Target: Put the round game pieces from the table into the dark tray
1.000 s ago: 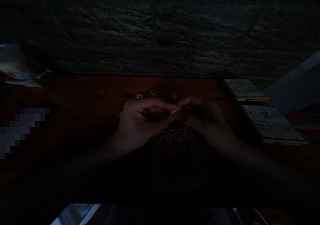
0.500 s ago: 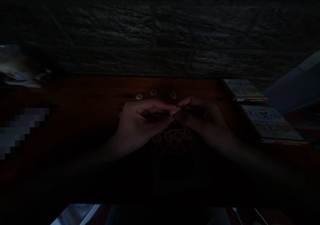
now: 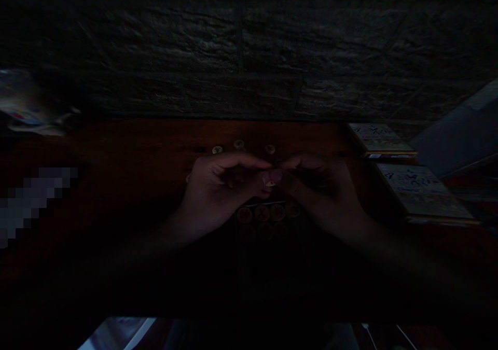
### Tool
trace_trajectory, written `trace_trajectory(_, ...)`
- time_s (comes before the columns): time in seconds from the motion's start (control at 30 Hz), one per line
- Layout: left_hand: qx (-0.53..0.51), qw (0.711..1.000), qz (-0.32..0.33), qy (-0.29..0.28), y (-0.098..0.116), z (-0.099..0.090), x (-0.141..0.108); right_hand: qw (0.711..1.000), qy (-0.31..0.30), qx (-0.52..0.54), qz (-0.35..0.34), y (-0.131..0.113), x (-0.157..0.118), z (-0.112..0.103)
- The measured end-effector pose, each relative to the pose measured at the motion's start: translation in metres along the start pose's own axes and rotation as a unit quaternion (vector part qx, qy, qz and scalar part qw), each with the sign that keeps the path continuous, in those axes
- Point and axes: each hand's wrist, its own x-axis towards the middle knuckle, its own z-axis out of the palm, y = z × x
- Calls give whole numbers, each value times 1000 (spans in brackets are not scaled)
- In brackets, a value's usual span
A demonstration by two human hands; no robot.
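Pinching a xiangqi piece [image 3: 270, 183] two-handed

Got two rows of matching discs [image 3: 262, 213] nearest. Just past those, gripping it between left hand [image 3: 218, 186] and right hand [image 3: 324, 186]. Was edge-on and plain half a second ago, now mostly thumb-covered, so probably getting turned. Farther back, spotting loose pieces [image 3: 238, 143], then a stone wall [image 3: 268, 39].

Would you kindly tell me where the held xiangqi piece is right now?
In the head view, the held xiangqi piece is near the centre, gripped by the left hand and right hand, appearing just above two rows of pieces.
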Motion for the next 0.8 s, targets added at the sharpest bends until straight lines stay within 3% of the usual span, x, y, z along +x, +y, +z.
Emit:
trace_trajectory(0.13, -39, 998, -40, 3, -1, 0, 1, 1000, 4, 1, 1, 3, -1, 1)
trace_trajectory(0.4, -63, 996, -53, -15, -3, 1, -2, 1000, 7, 6, 24, 6, -1, -2)
trace_trajectory(0.8, -41, 998, 7, -41, -7, -2, 3, 999, -12, 41, 28, 8, 1, -3)
